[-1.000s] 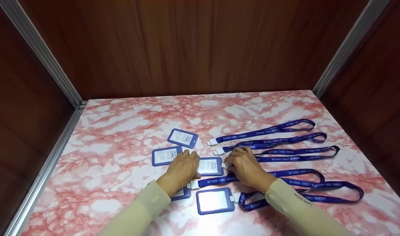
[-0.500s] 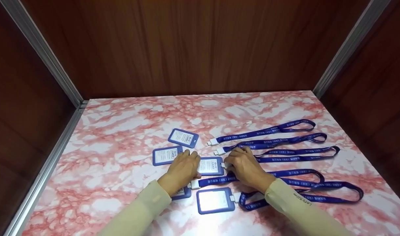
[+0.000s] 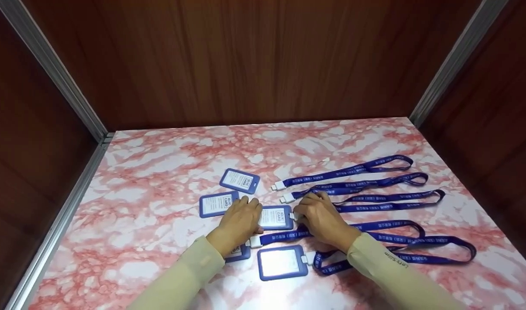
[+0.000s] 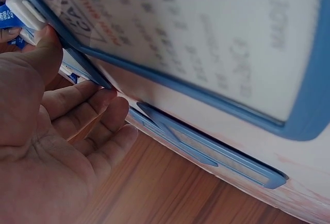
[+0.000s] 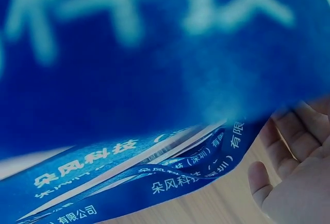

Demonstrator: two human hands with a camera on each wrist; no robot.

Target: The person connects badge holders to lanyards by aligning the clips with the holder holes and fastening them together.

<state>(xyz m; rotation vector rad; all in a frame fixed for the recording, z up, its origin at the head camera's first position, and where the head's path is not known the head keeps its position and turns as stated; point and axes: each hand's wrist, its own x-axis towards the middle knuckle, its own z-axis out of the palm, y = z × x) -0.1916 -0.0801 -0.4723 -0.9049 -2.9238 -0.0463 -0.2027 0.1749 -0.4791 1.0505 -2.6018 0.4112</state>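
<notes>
In the head view my left hand [image 3: 241,219] pinches the left end of a blue-framed badge holder [image 3: 275,217] between thumb and fingers. My right hand [image 3: 321,215] grips the white clip [image 3: 296,216] at that holder's right end; its fingertips hide most of the clip. From this hand a blue lanyard [image 3: 387,207] runs off to the right. The left wrist view shows the thumb and fingers of the left hand [image 4: 67,110] on either side of the holder's edge. The right wrist view has the right hand [image 5: 299,157] at its edge, its fingertips cut off, beside blurred blue straps.
Two badge holders, one upper [image 3: 240,181] and one lower [image 3: 219,204], lie by the left hand. Nearer me are a clipped badge holder [image 3: 282,262] and another [image 3: 238,254] partly under the left wrist. Two lanyards with white clips [image 3: 278,186] lie behind the right hand.
</notes>
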